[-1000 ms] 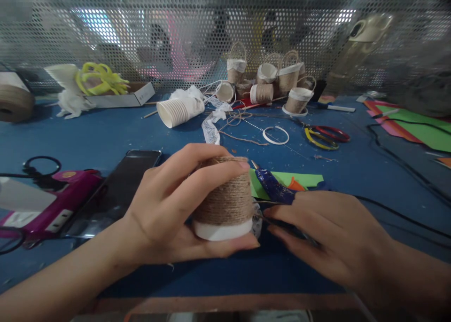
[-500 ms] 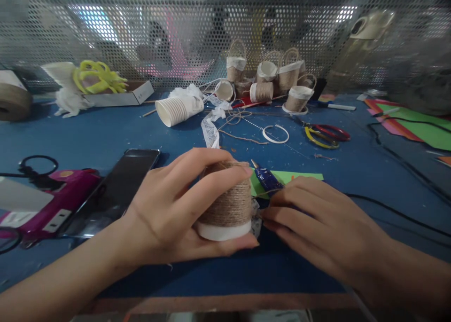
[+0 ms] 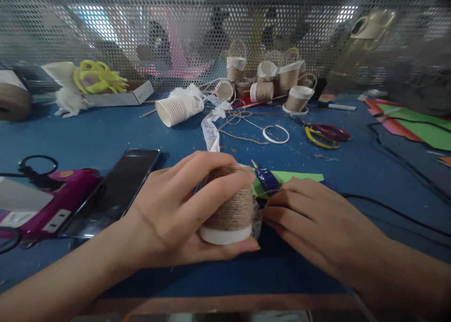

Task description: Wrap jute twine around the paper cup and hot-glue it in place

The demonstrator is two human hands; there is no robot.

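Note:
My left hand [image 3: 176, 216] is wrapped round an upside-down paper cup [image 3: 230, 211] wound with brown jute twine, its white rim at the bottom. My right hand [image 3: 313, 221] lies beside the cup on the right, fingertips pressed against the twine at its lower side; a thin strand runs from there. What the fingers pinch is too small to name for sure. A blue glue gun [image 3: 266, 177] lies just behind my right hand on a green paper sheet [image 3: 299, 176].
A phone [image 3: 116, 190] and a pink tool [image 3: 52, 204] lie left. Behind are a stack of white cups [image 3: 178, 109], lace ribbon [image 3: 211, 124], a white ring [image 3: 275, 134], scissors [image 3: 326, 136], several twine-wrapped cup baskets [image 3: 278, 80], coloured papers [image 3: 412, 122], a black cable [image 3: 398, 214] and a mesh wall.
My right hand slid left and forward up against the cup, covering most of the glue gun. The cup sank slightly in my left hand.

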